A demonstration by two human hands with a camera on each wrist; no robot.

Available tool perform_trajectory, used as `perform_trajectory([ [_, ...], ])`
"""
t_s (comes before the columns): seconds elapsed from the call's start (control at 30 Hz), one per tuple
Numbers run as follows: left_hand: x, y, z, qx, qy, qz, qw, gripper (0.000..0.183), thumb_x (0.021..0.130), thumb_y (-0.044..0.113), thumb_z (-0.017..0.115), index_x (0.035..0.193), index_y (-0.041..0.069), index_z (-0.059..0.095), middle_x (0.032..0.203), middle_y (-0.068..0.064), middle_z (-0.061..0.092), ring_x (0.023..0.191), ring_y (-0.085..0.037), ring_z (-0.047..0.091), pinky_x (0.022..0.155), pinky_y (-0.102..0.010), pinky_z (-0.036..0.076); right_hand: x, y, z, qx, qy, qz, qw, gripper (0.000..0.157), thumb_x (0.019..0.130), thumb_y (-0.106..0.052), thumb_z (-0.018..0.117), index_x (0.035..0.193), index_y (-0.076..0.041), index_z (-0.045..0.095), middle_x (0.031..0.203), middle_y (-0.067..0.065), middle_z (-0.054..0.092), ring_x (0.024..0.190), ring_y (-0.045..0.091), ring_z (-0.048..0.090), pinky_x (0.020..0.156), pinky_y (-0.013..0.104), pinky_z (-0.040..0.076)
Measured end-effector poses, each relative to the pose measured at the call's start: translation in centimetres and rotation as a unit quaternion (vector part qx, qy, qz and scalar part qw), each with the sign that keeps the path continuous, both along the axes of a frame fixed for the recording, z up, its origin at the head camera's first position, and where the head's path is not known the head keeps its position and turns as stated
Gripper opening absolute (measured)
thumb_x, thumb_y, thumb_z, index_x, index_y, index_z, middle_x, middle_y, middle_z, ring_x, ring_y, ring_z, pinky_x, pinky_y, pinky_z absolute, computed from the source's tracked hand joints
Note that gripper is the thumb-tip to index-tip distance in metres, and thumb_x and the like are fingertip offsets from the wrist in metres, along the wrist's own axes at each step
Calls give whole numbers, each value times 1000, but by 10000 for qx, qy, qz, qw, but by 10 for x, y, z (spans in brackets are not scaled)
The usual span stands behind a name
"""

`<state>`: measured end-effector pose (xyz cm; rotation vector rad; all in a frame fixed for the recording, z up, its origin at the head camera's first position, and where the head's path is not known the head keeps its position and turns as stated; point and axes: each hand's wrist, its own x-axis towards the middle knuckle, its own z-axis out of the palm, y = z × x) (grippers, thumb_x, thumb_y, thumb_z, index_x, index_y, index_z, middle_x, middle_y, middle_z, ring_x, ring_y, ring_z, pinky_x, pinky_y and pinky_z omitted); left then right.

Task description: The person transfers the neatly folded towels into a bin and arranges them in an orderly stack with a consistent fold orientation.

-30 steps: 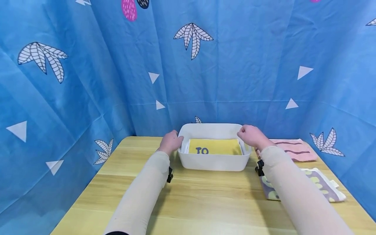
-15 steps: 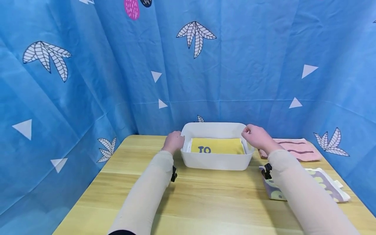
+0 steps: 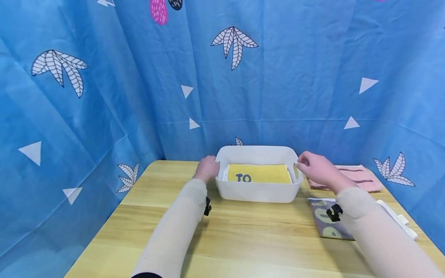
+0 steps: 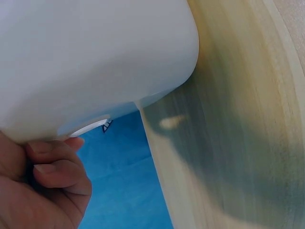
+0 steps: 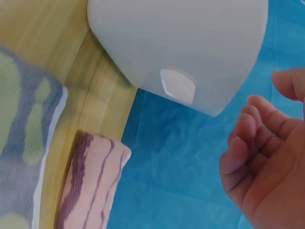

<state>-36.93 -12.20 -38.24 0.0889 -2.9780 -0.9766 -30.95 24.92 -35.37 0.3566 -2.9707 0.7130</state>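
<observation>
A white plastic basket point(image 3: 259, 193) stands at the far side of the wooden table, with a folded yellow towel point(image 3: 267, 173) marked with dark letters inside. My left hand point(image 3: 206, 168) holds the basket's left end at the rim; in the left wrist view, its curled fingers point(image 4: 62, 174) sit beside the handle slot. Just off the basket's right end is my right hand point(image 3: 320, 168), holding nothing. In the right wrist view, the handle slot point(image 5: 178, 87) shows uncovered, and the loosely bent fingers point(image 5: 236, 155) stand apart from the basket.
A folded pink towel point(image 3: 361, 178) with dark wavy stripes lies right of the basket. Nearer, a grey-purple towel point(image 3: 326, 218) with pale green shapes is partly hidden under my right forearm. A blue patterned curtain point(image 3: 278, 92) hangs behind the table point(image 3: 250, 235).
My right hand has left the basket's right rim and moved right, uncovering the handle slot. The left hand stays at its end. The view has shifted slightly.
</observation>
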Motion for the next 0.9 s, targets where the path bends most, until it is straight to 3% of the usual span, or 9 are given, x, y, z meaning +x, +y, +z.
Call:
perform_trajectory([
  [0.2, -2, -1, -1, -27, 20, 6, 10000, 24, 96, 22, 45, 101, 5, 61, 88, -8, 60, 82, -24, 56, 78, -43, 48, 22, 13, -2, 137, -89, 466, 9988, 40, 95, -36, 51, 119, -4, 54, 87, 3, 57, 74, 17, 53, 63, 35, 45],
  [0.4, -3, -4, -2, 8, 122, -59, 9999, 23, 95, 21, 45, 99, 5, 61, 86, -7, 60, 80, -23, 56, 75, -42, 48, 47, 39, -16, 308, -144, 603, 9976, 63, 91, -53, 50, 132, -6, 49, 114, 14, 59, 95, 28, 59, 72, 45, 50],
  [0.53, -3, -3, -2, -12, 123, -53, 9999, 23, 96, 21, 45, 100, 5, 61, 85, -7, 59, 79, -23, 56, 74, -41, 47, 65, 57, -28, 385, -236, 705, 9965, 66, 90, -51, 54, 134, -3, 47, 128, 20, 53, 110, 38, 53, 83, 53, 45],
  [0.63, -3, -3, -1, 12, 124, -52, 9999, 24, 96, 22, 44, 100, 5, 61, 85, -7, 59, 80, -23, 56, 74, -41, 47, 76, 69, -37, 442, -258, 872, 9949, 67, 89, -49, 57, 139, -7, 42, 135, 17, 48, 118, 38, 48, 88, 54, 41],
  [0.77, -1, -3, 0, -40, 178, -73, 9998, 25, 96, 22, 45, 101, 4, 61, 86, -8, 60, 80, -23, 56, 74, -41, 47, 88, 83, -51, 652, -553, 869, 9925, 72, 87, -53, 56, 142, -8, 39, 134, 22, 46, 117, 44, 46, 84, 58, 40],
  [0.9, -1, -3, -1, -91, 189, -85, 9997, 26, 97, 23, 44, 103, 3, 61, 87, -8, 60, 80, -23, 56, 75, -42, 48, 98, 95, -62, 1142, -699, 573, 9893, 77, 86, -58, 54, 139, -4, 42, 129, 34, 43, 112, 54, 44, 79, 63, 39],
])
